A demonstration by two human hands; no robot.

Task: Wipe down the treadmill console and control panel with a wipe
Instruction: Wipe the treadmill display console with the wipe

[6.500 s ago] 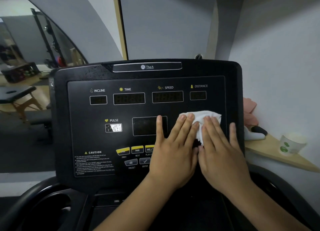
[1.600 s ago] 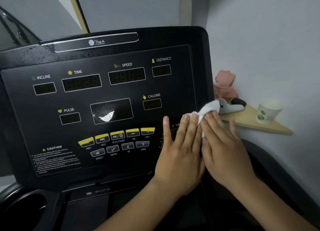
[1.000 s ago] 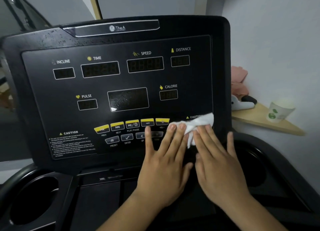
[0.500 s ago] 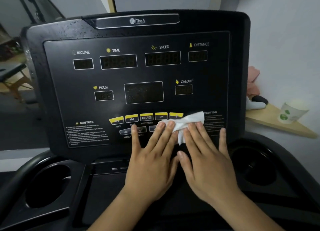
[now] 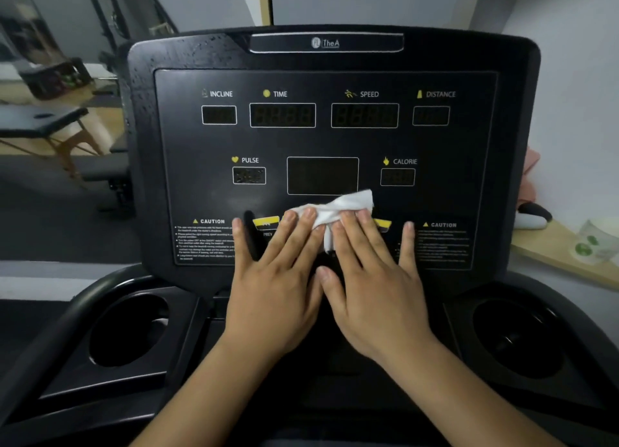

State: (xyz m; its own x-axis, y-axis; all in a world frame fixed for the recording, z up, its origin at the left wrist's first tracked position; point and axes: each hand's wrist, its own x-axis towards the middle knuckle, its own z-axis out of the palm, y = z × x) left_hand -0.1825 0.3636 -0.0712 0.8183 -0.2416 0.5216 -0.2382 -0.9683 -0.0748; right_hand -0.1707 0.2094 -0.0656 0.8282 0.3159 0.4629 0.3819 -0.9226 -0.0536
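Hands and white wipe (image 5: 338,209) shifted leftward across yellow button row (image 5: 266,222). Left hand (image 5: 278,289) and right hand (image 5: 375,286), fingers flat, press wipe at 6 o'clock of "TheA" console (image 5: 469,178), between two "CAUTION" labels, below "PULSE" and "CALORIE".

Wooden shelf (image 5: 549,250) at right — paper cup (image 5: 594,242) and black-white object (image 5: 531,216) on it.
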